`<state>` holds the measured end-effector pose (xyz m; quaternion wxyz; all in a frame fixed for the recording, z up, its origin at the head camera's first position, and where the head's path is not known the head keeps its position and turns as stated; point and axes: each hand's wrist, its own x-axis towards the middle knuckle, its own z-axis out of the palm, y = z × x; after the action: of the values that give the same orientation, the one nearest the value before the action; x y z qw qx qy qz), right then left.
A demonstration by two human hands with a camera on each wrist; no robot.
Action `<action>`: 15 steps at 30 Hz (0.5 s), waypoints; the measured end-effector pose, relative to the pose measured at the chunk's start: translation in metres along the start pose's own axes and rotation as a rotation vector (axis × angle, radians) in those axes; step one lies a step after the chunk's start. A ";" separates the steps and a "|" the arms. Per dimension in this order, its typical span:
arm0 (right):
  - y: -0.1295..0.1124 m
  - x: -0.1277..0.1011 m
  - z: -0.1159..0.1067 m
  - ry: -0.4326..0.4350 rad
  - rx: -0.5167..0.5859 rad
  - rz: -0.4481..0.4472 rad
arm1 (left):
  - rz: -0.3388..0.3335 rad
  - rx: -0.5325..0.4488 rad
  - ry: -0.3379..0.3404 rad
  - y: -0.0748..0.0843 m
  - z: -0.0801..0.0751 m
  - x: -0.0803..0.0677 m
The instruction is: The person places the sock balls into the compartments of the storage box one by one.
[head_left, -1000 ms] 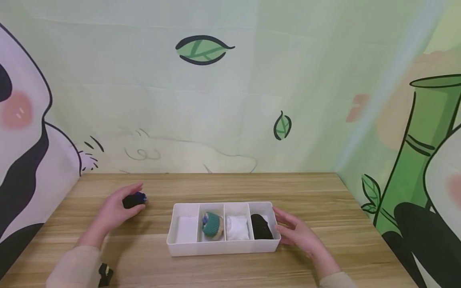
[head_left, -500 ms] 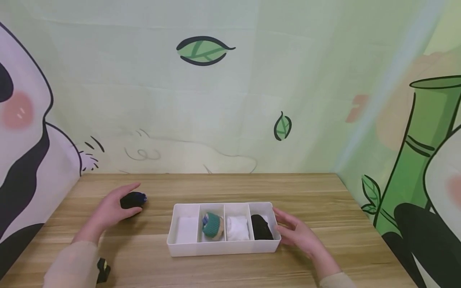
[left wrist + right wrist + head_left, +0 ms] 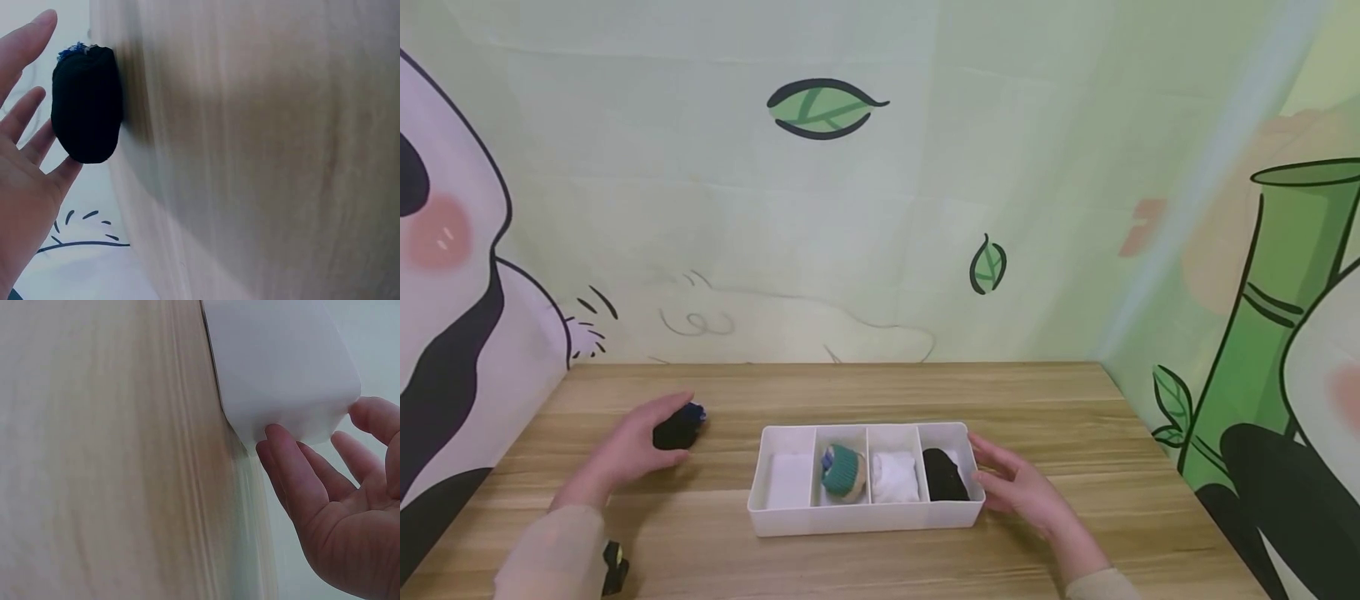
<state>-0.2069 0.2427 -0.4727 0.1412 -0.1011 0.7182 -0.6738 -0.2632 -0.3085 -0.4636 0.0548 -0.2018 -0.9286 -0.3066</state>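
In the head view my left hand (image 3: pixel 636 442) curves beside a rolled black sock (image 3: pixel 679 427) with a blue frayed end, at the table's left. From the left wrist, the sock (image 3: pixel 87 106) sits against the wood, its lower side near the fingertips and the thumb spread apart from it. My right hand (image 3: pixel 1018 487) touches the right end of a white divided box (image 3: pixel 865 518), fingers extended along its end wall (image 3: pixel 294 419). Inside the box lie a teal-and-beige rolled sock (image 3: pixel 842 472), a white rolled bundle (image 3: pixel 895 477) and a black rolled bundle (image 3: pixel 943 475), each in its own compartment.
The wooden table (image 3: pixel 850 392) runs back to a printed cloth wall (image 3: pixel 880 208) with leaves, pandas and bamboo. A black strap-like piece (image 3: pixel 615 568) shows beside the left sleeve (image 3: pixel 553 550).
The black sock has tilted and shifted slightly within the reach of my left hand, which has moved a little toward me. The right hand and the box have stayed put.
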 end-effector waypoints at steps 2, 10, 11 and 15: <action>0.000 0.000 0.000 0.000 -0.002 0.002 | 0.015 0.023 -0.001 -0.003 0.002 -0.001; -0.001 0.000 0.001 0.004 -0.008 0.003 | 0.080 0.085 0.050 -0.011 0.008 -0.003; -0.001 0.000 0.001 0.003 -0.008 0.002 | 0.089 0.086 0.058 -0.012 0.008 -0.004; 0.000 0.000 0.000 0.002 -0.008 -0.001 | 0.099 0.084 0.076 -0.014 0.010 -0.005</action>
<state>-0.2068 0.2427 -0.4730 0.1398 -0.1015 0.7209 -0.6711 -0.2643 -0.3141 -0.4808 0.1135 -0.2332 -0.9267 -0.2719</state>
